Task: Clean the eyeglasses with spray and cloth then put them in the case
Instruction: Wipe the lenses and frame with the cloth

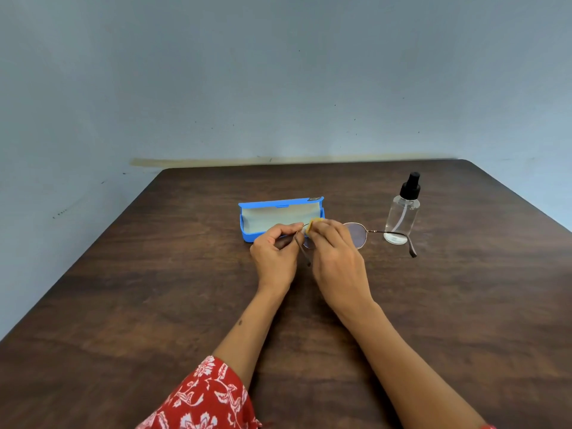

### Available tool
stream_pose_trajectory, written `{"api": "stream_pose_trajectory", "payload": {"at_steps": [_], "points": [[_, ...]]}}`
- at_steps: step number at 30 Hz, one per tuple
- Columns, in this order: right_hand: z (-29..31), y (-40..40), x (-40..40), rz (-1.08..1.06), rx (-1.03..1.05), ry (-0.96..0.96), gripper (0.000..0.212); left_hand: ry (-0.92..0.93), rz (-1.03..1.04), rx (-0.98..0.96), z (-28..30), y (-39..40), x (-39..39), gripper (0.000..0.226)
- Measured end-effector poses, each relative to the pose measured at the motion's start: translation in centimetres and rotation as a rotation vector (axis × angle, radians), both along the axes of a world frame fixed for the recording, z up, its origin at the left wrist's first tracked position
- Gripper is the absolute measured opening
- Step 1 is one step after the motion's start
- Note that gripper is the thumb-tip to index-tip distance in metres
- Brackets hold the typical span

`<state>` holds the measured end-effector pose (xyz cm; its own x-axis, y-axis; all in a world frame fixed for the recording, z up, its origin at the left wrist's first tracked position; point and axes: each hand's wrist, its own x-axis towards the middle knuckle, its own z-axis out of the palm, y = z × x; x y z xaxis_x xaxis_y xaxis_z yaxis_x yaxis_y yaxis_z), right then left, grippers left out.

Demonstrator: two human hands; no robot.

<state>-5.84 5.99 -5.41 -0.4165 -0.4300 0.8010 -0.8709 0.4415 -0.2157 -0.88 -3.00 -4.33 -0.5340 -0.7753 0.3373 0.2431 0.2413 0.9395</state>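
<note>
Eyeglasses (356, 235) with a thin metal frame were held just above the middle of the dark wooden table (154, 289), both temples unfolded. The left hand (275, 252) pinched the frame at the left hinge, fingers curled round it, while the right hand (335, 258) pinched a small yellow cloth (313, 225) against the left lens — most of that lens was hidden behind the fingers. The other lens stood bare, and its temple reached out toward the table's right edge, crossing in front of the spray bottle (402, 212).

That clear bottle with a black pump top stood upright toward the far right corner; whether the temple touched it could not be told. A blue glasses case (257, 233) lay open just behind the hands, nearer the far edge, its lid tipped back and its pale lining showing. A red floral sleeve (204, 397) covered the left upper arm at the near edge — the forearms were bare.
</note>
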Motion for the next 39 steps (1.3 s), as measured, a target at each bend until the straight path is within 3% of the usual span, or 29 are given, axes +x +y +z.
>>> {"api": "stream_pose_trajectory", "payload": {"at_steps": [8,12,17,23,29,35,39], "points": [[0.6,0.3,-0.4,-0.036,-0.082,-0.023,0.028,0.008,-0.043,0.028,0.1,0.4,-0.1,0.015],[0.0,0.0,-0.1,-0.035,-0.013,-0.003,0.018,0.019,-0.035,0.047,0.1,0.3,-0.1,0.019],[0.2,0.2,0.8,0.031,0.04,0.067,0.03,0.023,-0.004,0.058,0.0,0.0,-0.1,0.016],[0.1,0.0,-0.4,-0.096,-0.028,0.017,0.02,0.017,-0.026,0.049,0.1,0.2,-0.1,0.019],[0.0,0.0,1.1,0.027,0.057,0.074,0.033,0.03,-0.001,0.066,0.2,-0.1,0.0,0.014],[0.2,-0.2,-0.2,-0.092,-0.001,0.024,0.026,0.001,0.007,0.007,0.2,0.0,0.0,0.015],[0.0,-0.2,0.6,-0.027,0.073,0.054,0.031,0.021,0.013,0.039,0.1,-0.3,-0.1,0.015]]}}
